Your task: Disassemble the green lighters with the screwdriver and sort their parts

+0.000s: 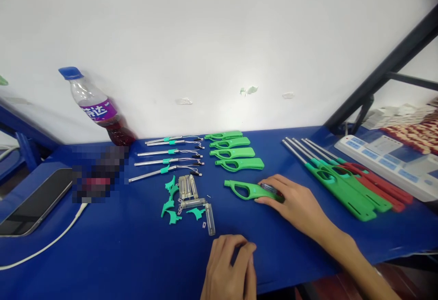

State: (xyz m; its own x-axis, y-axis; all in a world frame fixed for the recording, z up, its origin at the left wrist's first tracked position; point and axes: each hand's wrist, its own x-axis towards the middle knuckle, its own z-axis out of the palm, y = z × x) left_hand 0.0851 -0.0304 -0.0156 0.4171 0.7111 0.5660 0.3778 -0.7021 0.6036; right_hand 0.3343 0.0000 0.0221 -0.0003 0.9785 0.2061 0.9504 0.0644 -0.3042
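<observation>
Hands: right point(292, 202) gripping green casing point(252, 191), left point(228, 268) near tube; point(210, 220) bottle label point(98, 110) showing “达”

Well right of the bottle point(99, 108), the right hand point(290, 199) is covering one end of a green shell point(252, 191) and partly hiding a dark piece point(268, 187). Nearer the wearer than the bottle, the left hand point(228, 268) is hiding its palm, its wrist running out of view at the bottom. Just below the bottle, pixelation is masking an object point(101, 174). Left of the bottle, the phone point(37, 202) is running past the left edge. Far right of the bottle, a red-and-white pile point(415, 131) is blurring and running out of view.
</observation>
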